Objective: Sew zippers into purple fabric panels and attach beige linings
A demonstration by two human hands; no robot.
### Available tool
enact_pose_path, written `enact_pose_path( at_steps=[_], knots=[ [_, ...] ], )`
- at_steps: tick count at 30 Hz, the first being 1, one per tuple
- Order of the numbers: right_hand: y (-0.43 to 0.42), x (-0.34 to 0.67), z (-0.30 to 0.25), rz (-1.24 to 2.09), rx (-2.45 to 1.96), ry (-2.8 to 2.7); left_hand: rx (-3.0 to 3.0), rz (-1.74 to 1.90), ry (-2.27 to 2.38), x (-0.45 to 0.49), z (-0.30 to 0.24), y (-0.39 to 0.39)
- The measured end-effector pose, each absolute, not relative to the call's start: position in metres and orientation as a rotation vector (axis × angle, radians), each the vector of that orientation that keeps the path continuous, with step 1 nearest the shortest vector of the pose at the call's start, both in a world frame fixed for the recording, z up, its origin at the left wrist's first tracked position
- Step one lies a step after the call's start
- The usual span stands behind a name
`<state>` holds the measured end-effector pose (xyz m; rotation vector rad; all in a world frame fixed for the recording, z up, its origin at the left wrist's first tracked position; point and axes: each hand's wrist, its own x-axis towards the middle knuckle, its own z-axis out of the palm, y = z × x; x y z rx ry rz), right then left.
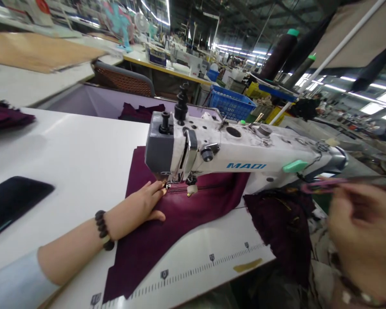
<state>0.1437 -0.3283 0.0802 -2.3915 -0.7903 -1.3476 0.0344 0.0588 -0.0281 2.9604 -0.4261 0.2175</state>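
My left hand lies on a maroon fabric piece, fingers stretched toward the needle area and thumb apart. Its fingertips are right beside the presser foot of a white sewing machine. Dark parallel lines run across the cloth under the machine head, with a small yellow piece near them. Off to the right, my right hand is raised, blurred by motion, its fingers closed around a slim pink object whose kind is unclear. More maroon fabric hangs below it at the table's right edge.
On the white table a black phone lies at left, with a maroon stack behind it. A ruler scale follows the front edge. Thread cones stand behind the machine, near a blue crate.
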Motion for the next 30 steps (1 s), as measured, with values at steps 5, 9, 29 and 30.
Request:
enact_pose_path(
  at_steps=[5,9,29,30],
  knots=[
    [-0.183,0.11,0.047,-0.285,-2.265,-1.896,2.96,0.176,-0.423,0.035,-0.028,0.058],
    [-0.14,0.121,0.018,-0.099,-2.63,-1.824,2.977,0.106,-0.41,0.036,-0.025,0.057],
    [-0.128,0.124,-0.027,-0.307,-2.548,-1.508,2.865,0.13,-0.292,0.023,-0.03,0.044],
    [-0.128,0.124,-0.027,-0.334,-2.539,-1.529,2.871,0.128,-0.29,0.023,-0.031,0.043]
  ],
)
